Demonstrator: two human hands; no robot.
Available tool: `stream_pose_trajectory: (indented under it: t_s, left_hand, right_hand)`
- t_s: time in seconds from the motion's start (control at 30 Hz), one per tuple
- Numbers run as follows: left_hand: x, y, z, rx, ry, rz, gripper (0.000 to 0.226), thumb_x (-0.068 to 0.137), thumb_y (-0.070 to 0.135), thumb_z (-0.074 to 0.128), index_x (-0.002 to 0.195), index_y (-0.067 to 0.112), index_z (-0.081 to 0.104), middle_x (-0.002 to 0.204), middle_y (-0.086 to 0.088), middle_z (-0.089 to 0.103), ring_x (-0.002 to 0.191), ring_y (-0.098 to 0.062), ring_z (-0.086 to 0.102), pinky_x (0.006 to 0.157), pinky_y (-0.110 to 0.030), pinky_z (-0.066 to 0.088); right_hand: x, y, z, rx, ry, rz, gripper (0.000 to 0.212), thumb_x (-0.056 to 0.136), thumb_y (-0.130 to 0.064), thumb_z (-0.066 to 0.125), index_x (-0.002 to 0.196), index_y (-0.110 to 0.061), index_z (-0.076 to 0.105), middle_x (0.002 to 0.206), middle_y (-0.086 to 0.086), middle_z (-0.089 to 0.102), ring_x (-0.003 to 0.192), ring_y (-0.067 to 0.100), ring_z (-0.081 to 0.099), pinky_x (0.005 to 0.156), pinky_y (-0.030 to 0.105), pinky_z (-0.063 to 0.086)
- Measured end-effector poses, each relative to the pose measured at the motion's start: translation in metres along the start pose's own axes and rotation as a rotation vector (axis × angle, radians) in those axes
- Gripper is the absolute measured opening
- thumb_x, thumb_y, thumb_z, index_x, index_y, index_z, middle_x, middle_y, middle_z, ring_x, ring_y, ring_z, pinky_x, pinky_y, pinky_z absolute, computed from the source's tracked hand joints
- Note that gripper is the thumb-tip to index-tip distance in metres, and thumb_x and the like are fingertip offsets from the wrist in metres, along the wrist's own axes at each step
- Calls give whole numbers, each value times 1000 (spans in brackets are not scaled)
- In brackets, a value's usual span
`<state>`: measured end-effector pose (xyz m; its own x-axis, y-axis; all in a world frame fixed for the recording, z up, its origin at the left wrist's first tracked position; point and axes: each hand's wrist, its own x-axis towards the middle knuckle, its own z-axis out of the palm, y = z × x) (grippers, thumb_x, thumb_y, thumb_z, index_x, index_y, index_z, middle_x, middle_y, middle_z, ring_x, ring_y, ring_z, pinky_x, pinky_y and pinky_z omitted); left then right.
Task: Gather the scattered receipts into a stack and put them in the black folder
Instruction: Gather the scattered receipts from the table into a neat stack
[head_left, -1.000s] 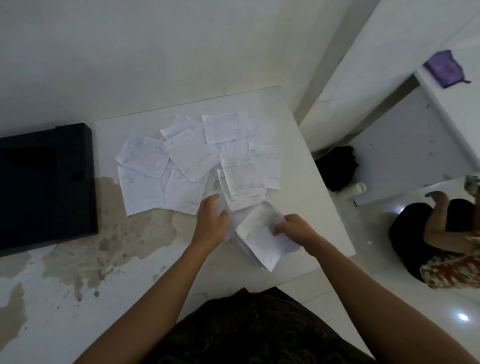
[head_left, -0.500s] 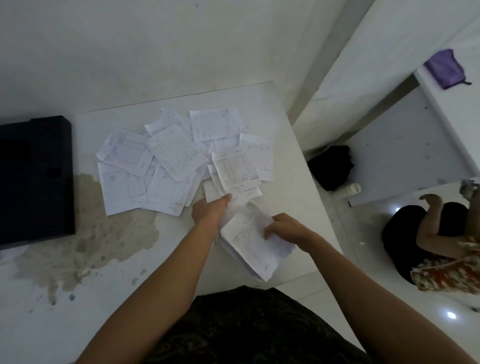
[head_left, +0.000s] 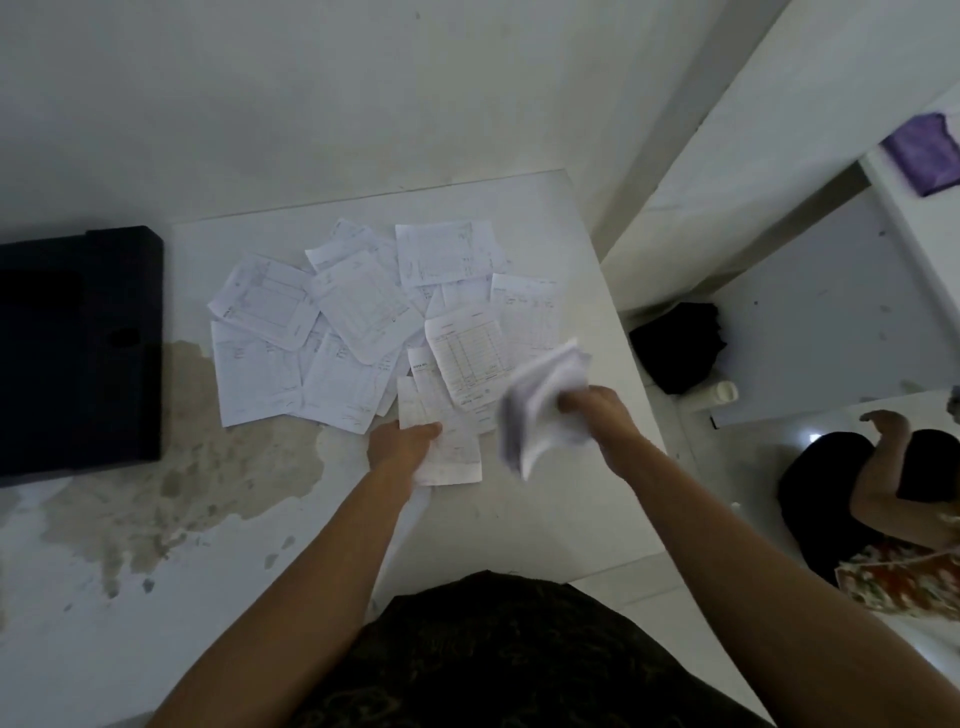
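Gathering is in hand: the right hand (head_left: 597, 415) is clamped on a thick, bent wad (head_left: 540, 410) of thin white slips, held above the table (head_left: 519, 519) and blurred, so its edges are hard to read. The left hand (head_left: 402, 441) is pinching the near-left edge of one long slip (head_left: 452, 457) at the near end of the spread, thumb on top, the paper flat on the surface. The hands are apart, one slip-width or so between them. Beyond, the loose receipts (head_left: 363, 322) fan out overlapping, rounded-cornered sheets with faint printed grids, most of them not yet collected. The folder (head_left: 78, 353), matte black and boxy, sits closed at the far left, well apart from the pile. My read: the next move calls for lifting that pinched slip onto the wad without creasing it, then reaching farther for the rest. The tabletop is white with a blotchy tan stain (head_left: 208, 467) near left.
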<state>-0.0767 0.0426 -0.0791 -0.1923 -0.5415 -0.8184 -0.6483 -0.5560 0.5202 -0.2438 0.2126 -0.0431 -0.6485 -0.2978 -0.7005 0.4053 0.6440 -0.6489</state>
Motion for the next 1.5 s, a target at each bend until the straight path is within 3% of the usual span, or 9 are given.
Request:
stream_pose_trajectory:
  t_s: [0.13, 0.3, 0.47, 0.6, 0.8, 1.03, 1.23, 1.33, 1.5]
  left_hand:
    - [2, -5, -5, 130, -21, 44, 37, 80, 14, 73, 115, 3, 65, 113, -10, 68, 89, -23, 60, 77, -31, 47]
    - [4, -4, -7, 124, -16, 3, 37, 83, 27, 68, 113, 5, 66, 111, -14, 69, 98, -30, 64, 92, -42, 51]
    - [13, -8, -9, 44, -47, -69, 38, 86, 36, 61, 111, 7, 66, 104, -13, 69, 98, -33, 64, 97, -52, 48]
    - [18, -14, -11, -8, -75, -86, 44, 81, 41, 61, 113, 11, 66, 107, -12, 70, 98, -32, 65, 98, -52, 48]
    - [7, -14, -15, -166, -132, -94, 48, 76, 40, 74, 110, 8, 63, 106, -10, 68, 102, -31, 61, 98, -47, 47]
    - [-25, -7, -16, -261, -219, 88, 27, 79, 16, 75, 104, 15, 68, 105, -13, 72, 98, -32, 67, 80, -50, 57]
    - [-42, 5, -23, -228, -153, 220, 32, 80, 20, 73, 111, 16, 66, 102, -6, 72, 91, -24, 68, 74, -46, 59]
    - [-46, 5, -29, -261, -154, 226, 33, 81, 21, 74, 113, 17, 65, 105, -6, 72, 93, -28, 69, 74, -54, 58]
    - [-51, 4, -39, -287, -234, 281, 27, 82, 21, 73, 108, 23, 68, 106, -3, 73, 94, -24, 69, 63, -36, 56]
  right_hand:
    - [39, -24, 36, -310, 265, -135, 56, 79, -33, 68, 130, -11, 59, 153, 8, 36, 140, 33, 33, 110, 49, 36]
    - [57, -39, 69, -699, 147, -168, 52, 84, -38, 67, 132, -23, 54, 164, 5, -1, 150, 36, -4, 119, 52, 14]
    - [53, -42, 80, -685, 145, -300, 29, 78, -18, 67, 105, -13, 57, 125, 12, 44, 118, 36, 44, 91, 40, 43]
    - [45, -43, 76, -543, 23, -236, 19, 75, -13, 68, 79, -14, 49, 78, 2, 54, 78, 28, 56, 56, 27, 38]
    - [18, -21, 84, -523, -199, -191, 37, 72, -21, 75, 105, -8, 65, 103, 10, 67, 92, 26, 61, 73, 32, 50]
    - [-15, -14, 92, -357, -236, -253, 33, 71, -16, 66, 103, -7, 63, 98, 10, 69, 91, 27, 66, 73, 40, 57]
    - [-35, -21, 88, 33, -68, -430, 76, 82, -9, 70, 137, -35, 25, 118, -16, 49, 103, -2, 53, 73, 12, 48]
    - [-39, -24, 85, 160, -80, -441, 92, 88, -20, 69, 150, -40, 6, 131, -16, 49, 113, 1, 54, 92, 21, 47]
    - [-45, -41, 76, 34, -121, -360, 25, 97, -19, 46, 112, -13, 64, 105, 1, 70, 97, 20, 65, 81, 31, 52]
